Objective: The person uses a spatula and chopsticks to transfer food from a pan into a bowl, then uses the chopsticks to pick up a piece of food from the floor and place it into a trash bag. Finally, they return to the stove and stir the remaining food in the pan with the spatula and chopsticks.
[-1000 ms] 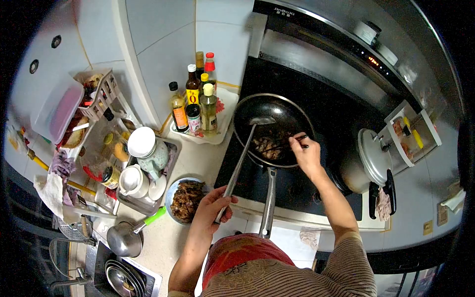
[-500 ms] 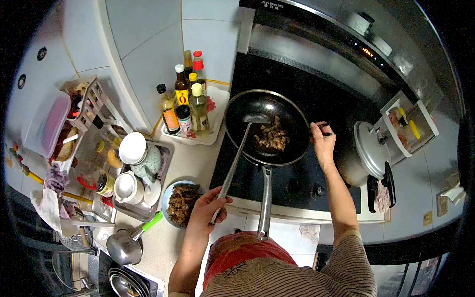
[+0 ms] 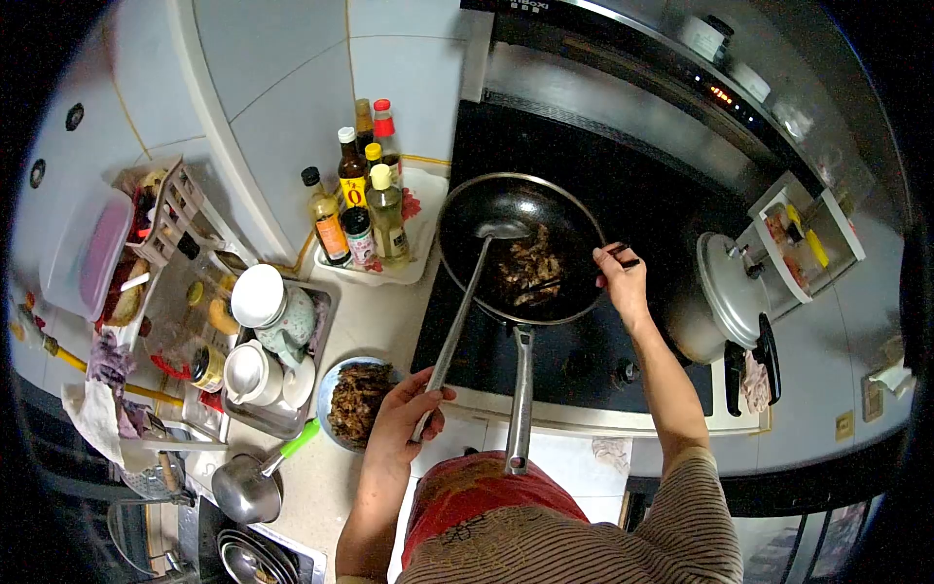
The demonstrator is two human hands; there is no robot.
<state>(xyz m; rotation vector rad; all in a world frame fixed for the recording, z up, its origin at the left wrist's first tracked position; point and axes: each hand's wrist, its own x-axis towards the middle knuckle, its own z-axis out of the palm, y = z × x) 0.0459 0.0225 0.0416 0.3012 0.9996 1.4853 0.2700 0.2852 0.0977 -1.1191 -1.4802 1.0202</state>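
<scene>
My left hand (image 3: 413,414) is wrapped round the long metal handle of a spatula (image 3: 459,326). The spatula's head rests inside a black wok (image 3: 520,316), beside browned pieces of food (image 3: 530,263). Over the wok's right rim, my right hand (image 3: 623,277) pinches thin dark chopsticks (image 3: 628,264); their far ends are hard to make out against the food. The wok sits on the black stove, its metal handle pointing toward my body. Close to my left hand, a plate (image 3: 327,414) holds dark brown strips of food (image 3: 358,401).
Several sauce bottles (image 3: 387,219) stand on a white tray (image 3: 428,219) left of the wok. A metal tray (image 3: 326,316) with cups is further left, near a green-handled ladle (image 3: 246,487). A pressure cooker (image 3: 730,287) stands to the right, under the range hood (image 3: 584,73).
My right hand has shifted slightly left, further over the wok's rim. The food pieces have been pushed about a little. My left hand and the spatula stay nearly still.
</scene>
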